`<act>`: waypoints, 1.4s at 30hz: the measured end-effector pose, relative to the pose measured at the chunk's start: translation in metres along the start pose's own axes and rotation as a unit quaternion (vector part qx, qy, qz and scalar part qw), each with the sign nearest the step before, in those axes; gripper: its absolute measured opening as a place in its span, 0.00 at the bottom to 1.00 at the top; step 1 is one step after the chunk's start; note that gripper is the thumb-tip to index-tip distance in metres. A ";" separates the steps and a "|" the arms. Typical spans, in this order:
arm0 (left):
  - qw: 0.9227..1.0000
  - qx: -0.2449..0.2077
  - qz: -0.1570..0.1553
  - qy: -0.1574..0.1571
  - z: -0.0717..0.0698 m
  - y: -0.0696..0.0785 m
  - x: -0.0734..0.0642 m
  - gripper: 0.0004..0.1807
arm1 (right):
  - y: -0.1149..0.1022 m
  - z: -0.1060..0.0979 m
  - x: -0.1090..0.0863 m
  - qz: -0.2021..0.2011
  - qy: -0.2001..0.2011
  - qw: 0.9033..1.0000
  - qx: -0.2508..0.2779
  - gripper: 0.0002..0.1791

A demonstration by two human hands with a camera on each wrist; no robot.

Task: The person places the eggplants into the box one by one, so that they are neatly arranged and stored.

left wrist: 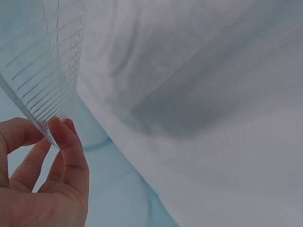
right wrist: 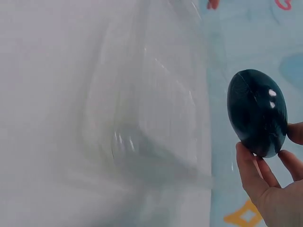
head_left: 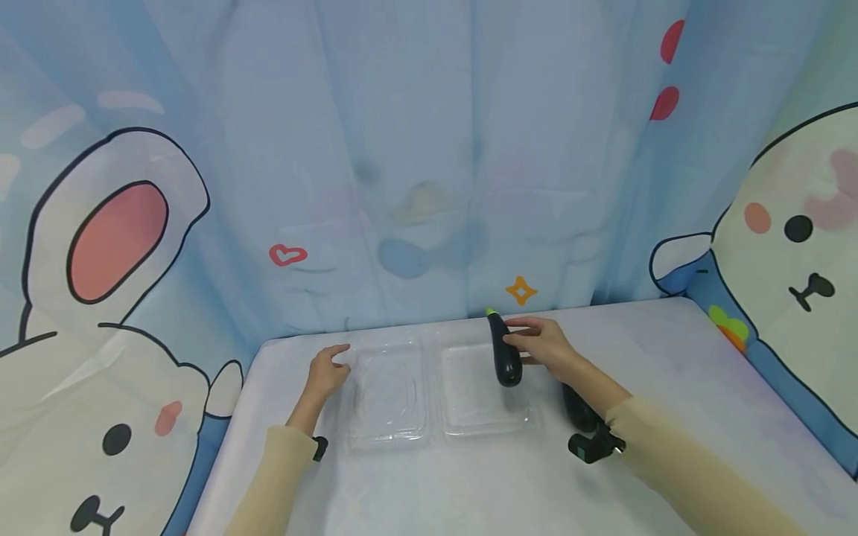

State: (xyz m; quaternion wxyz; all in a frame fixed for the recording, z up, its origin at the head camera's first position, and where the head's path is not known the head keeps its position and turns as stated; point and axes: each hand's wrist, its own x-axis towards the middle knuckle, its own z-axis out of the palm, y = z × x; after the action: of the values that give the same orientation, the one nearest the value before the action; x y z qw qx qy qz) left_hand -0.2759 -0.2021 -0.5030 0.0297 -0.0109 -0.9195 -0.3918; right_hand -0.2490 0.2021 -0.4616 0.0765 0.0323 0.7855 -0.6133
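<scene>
A clear plastic clamshell box (head_left: pixel 434 406) lies opened out on the table, its two halves side by side. My left hand (head_left: pixel 327 374) pinches the rim of its left half (left wrist: pixel 28 101) between thumb and fingers; in the left wrist view that half stands tilted with ribbed sides. My right hand (head_left: pixel 541 344) grips a dark, glossy eggplant (head_left: pixel 504 350) with a green tip, raised over the right half. The right wrist view shows the eggplant (right wrist: pixel 257 113) from its rounded end, thumb and fingertips about it. A second eggplant (head_left: pixel 578 408) rests on the table, partly hidden by my right forearm.
The table (head_left: pixel 415 491) has a white cloth over it. A light blue curtain (head_left: pixel 402 186) with cartoon animals hangs right behind its back edge. Each wrist carries a black camera mount (head_left: pixel 595 445).
</scene>
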 end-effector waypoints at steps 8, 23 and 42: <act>1.000 0.006 0.003 -0.003 -0.002 -0.003 0.000 0.26 | 0.004 0.046 -0.001 0.014 -0.007 0.999 0.029 0.25; 1.000 0.003 0.011 0.000 -0.002 -0.004 -0.005 0.25 | 0.029 0.094 -0.003 0.041 0.006 0.998 0.040 0.22; 1.000 0.001 0.024 0.001 -0.002 -0.009 -0.006 0.25 | 0.042 0.116 -0.010 0.041 0.011 0.999 0.022 0.20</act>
State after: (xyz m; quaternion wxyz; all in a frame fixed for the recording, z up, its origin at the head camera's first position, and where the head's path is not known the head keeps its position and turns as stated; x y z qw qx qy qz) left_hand -0.2701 -0.2099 -0.5089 0.0404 -0.0327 -0.9192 -0.3904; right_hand -0.2241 0.1009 -0.5278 0.0921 0.0726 0.7705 -0.6266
